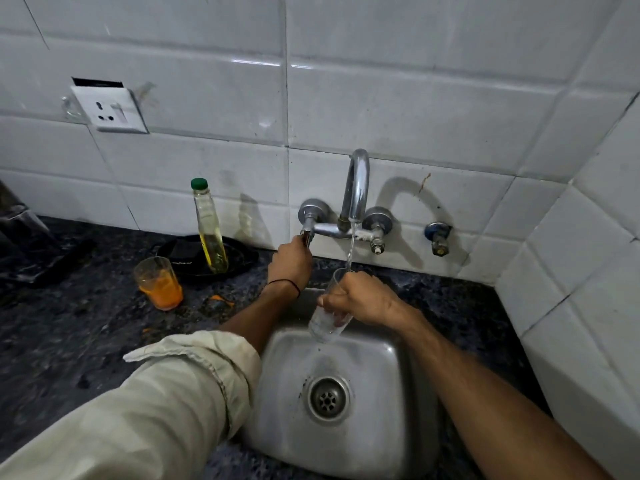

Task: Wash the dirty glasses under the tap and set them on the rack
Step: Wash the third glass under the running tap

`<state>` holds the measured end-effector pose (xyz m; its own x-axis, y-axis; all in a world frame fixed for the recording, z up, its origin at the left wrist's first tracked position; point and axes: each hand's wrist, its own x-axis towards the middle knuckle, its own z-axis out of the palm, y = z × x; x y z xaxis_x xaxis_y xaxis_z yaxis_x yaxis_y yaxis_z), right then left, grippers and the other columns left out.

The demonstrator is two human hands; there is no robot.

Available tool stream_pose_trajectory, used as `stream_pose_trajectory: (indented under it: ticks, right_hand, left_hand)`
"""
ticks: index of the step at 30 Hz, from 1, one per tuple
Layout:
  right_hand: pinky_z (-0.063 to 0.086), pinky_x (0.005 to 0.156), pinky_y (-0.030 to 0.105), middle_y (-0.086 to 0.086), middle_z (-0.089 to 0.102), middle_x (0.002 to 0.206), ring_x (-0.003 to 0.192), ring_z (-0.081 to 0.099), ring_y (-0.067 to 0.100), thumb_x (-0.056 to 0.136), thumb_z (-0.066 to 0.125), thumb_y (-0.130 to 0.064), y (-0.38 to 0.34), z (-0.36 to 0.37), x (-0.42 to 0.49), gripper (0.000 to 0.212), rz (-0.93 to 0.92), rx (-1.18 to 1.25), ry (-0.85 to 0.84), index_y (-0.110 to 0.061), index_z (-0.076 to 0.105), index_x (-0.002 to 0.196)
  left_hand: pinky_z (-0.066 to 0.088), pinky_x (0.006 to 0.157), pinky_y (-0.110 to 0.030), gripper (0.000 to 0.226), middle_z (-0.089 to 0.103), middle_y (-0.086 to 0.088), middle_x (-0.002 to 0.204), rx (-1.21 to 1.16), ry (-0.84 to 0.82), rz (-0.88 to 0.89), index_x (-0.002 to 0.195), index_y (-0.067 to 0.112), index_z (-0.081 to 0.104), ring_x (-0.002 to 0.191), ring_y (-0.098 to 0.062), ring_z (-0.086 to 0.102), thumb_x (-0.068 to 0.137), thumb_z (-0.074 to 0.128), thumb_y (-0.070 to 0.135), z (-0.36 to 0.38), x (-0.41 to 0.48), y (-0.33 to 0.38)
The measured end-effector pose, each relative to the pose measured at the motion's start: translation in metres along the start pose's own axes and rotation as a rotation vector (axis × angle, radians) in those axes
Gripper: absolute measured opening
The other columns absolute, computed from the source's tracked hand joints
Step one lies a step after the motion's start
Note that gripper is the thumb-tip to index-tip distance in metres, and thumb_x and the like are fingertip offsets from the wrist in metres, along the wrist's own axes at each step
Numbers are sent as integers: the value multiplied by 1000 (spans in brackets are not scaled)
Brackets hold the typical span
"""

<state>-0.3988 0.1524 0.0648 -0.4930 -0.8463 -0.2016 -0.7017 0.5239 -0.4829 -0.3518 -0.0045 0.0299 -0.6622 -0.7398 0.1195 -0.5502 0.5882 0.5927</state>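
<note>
My right hand (360, 297) grips a clear glass (327, 322) around its upper part and holds it tilted over the steel sink (287, 403). A thin stream of water (350, 249) runs from the chrome tap (356, 181) into the glass's mouth. My left hand (291, 263) grips the tap's left handle (307, 235). A second glass (158, 282), smeared with orange residue, stands upright on the dark counter to the left of the sink. No rack is in view.
A tall oil bottle with a green cap (209, 226) stands in a black dish (207, 259) behind the orange glass. Orange scraps (221, 299) lie on the speckled counter (69, 334). A wall socket (110, 110) sits upper left. Tiled walls close the back and right.
</note>
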Motion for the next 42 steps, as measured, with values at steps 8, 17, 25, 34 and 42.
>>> stream_pose_trajectory:
  ticks: [8, 17, 25, 34, 42]
  right_hand:
    - [59, 74, 36, 19, 75, 76, 68, 72, 26, 96, 63, -27, 16, 32, -6, 36, 163, 991, 232, 5, 76, 87]
    - [52, 67, 29, 7, 74, 77, 70, 72, 20, 94, 59, -35, 14, 66, -17, 29, 405, 1301, 128, -11, 73, 90]
    - [42, 63, 30, -2, 57, 60, 52, 55, 14, 91, 60, -31, 4, 66, -15, 23, 450, 1758, 141, -16, 64, 74]
    - [44, 55, 28, -1, 47, 40, 32, 48, 12, 94, 56, -26, -10, 93, -26, 34, 681, 2114, 325, -13, 52, 63]
    - [40, 46, 27, 6, 51, 54, 48, 46, 17, 102, 47, -25, -3, 124, -42, 28, 784, 1563, 412, -5, 60, 88]
  left_hand:
    - [50, 99, -46, 52, 67, -3, 103, -669, -130, -123, 142, 19, 49, 102, -24, 66, 92, 59, 33, 24, -42, -46]
    - [48, 89, -38, 58, 58, -18, 125, -253, -34, 196, 148, 19, 38, 107, -35, 58, 93, 49, 4, -1, -13, -16]
    - [43, 84, -30, 50, 59, -5, 110, -239, -208, 140, 148, 31, 36, 99, -23, 59, 100, 50, 26, -33, -20, -18]
    - [53, 93, -27, 47, 71, 0, 114, -934, -344, 113, 122, 18, 58, 109, -15, 67, 80, 79, 11, -9, -107, -17]
    - [53, 97, -36, 58, 72, 5, 111, -751, -285, 183, 118, 21, 62, 105, -9, 68, 67, 89, 23, -16, -118, -19]
